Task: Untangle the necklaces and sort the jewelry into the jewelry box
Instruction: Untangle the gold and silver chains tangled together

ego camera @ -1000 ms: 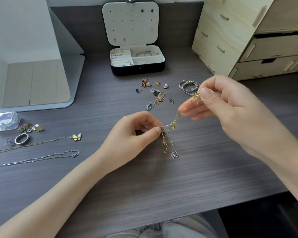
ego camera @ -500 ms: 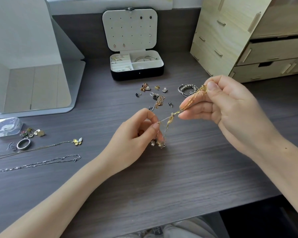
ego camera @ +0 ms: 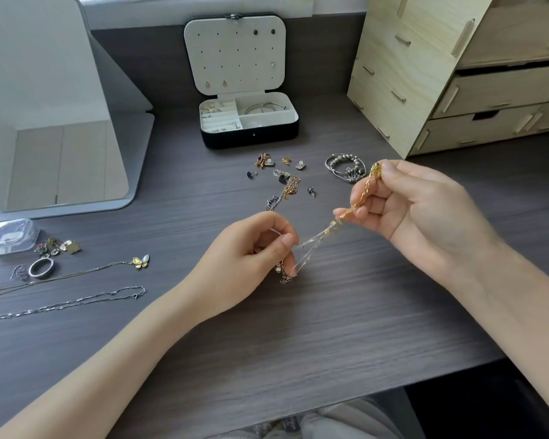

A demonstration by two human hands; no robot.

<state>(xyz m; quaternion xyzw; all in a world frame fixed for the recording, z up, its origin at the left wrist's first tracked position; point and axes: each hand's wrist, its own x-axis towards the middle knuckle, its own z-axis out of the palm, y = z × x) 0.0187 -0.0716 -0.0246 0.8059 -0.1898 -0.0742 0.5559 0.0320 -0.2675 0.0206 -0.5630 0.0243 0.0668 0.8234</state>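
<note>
The left grip pinches the lower end of a tangled chain bundle of gold and silver between thumb and forefinger, just above the dark wood-grain bench. The right grip holds the upper end higher, the gold strand running along its curled fingers up to the thumb. The span between them is blurred. Behind stands the open jewelry box, bangles in its right rear compartment. In front of it lie loose earrings, a small chain heap and beaded bracelets. Far left lie a butterfly necklace, a silver chain and a ring.
</note>
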